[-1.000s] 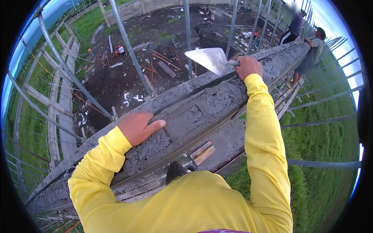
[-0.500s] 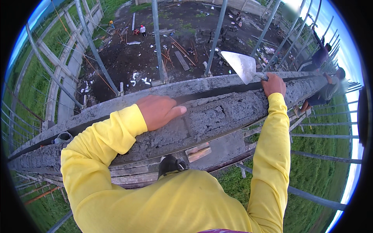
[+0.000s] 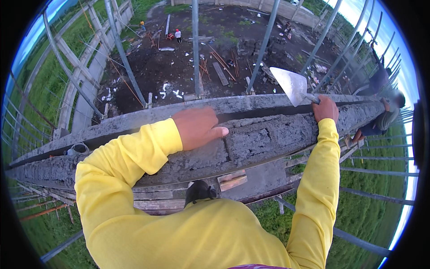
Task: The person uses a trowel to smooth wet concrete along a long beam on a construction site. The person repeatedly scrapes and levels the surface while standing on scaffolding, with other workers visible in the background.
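Observation:
My right hand is closed around the handle of a trowel. The trowel's pale, roughly triangular blade points up and to the left over the far side of the wall. My left hand rests over the wall top, back upward, thumb held apart from the fingers. Its fingers are partly hidden and slightly blurred, and nothing shows in it. Beneath both hands runs a long wall top of rough grey mortar and blocks, with a dark gap along its far side.
Beyond the gap lies a smooth concrete beam, with upright metal poles rising past it. A wire loop sits on the wall at left. Below me are scaffold planks and a wood piece. At right, a co-worker leans at the wall.
The view has shifted, so the scene sits slightly lower and to the right. The trowel stays in my right hand, and my left hand remains over the wall top.

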Available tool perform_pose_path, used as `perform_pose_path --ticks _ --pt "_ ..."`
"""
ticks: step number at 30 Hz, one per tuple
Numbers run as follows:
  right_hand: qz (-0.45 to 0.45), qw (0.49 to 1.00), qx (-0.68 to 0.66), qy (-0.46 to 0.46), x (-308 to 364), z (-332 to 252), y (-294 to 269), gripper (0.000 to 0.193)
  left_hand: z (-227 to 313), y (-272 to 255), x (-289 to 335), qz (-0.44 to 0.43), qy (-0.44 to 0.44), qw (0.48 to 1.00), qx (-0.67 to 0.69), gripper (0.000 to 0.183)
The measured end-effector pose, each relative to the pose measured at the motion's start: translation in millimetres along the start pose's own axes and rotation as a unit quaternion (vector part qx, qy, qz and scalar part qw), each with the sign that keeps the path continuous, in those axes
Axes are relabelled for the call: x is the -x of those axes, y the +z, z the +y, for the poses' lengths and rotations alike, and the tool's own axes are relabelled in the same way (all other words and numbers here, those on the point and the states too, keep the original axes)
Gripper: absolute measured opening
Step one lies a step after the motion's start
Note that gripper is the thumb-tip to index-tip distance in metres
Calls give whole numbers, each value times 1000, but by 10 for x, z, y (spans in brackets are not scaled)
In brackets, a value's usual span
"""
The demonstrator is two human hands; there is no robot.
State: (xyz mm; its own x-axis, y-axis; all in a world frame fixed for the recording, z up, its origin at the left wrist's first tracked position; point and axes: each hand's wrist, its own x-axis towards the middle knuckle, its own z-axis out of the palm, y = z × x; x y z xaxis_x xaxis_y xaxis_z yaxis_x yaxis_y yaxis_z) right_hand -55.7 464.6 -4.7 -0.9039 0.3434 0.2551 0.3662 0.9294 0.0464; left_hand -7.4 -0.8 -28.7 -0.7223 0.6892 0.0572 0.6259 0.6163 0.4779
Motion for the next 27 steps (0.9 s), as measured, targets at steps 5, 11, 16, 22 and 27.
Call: perform_pose_path --ticks 5,11,16,22,27 --pt "11 1000 20 -6 -4 -8 -4 34 6 -111 -21 -80 -41 996 -18 71" --pt "-8 1000 12 2 -16 -14 -13 32 51 -125 -6 -69 -39 996 -26 73" --pt "10 1000 17 -6 -3 0 11 31 72 -153 4 3 -23 1000 -14 65" --pt "7 1000 15 -7 -15 8 13 32 19 -111 -12 78 47 996 -12 38" --pt "-9 1000 11 7 -29 10 12 34 -48 -75 -18 104 62 993 -1 32"
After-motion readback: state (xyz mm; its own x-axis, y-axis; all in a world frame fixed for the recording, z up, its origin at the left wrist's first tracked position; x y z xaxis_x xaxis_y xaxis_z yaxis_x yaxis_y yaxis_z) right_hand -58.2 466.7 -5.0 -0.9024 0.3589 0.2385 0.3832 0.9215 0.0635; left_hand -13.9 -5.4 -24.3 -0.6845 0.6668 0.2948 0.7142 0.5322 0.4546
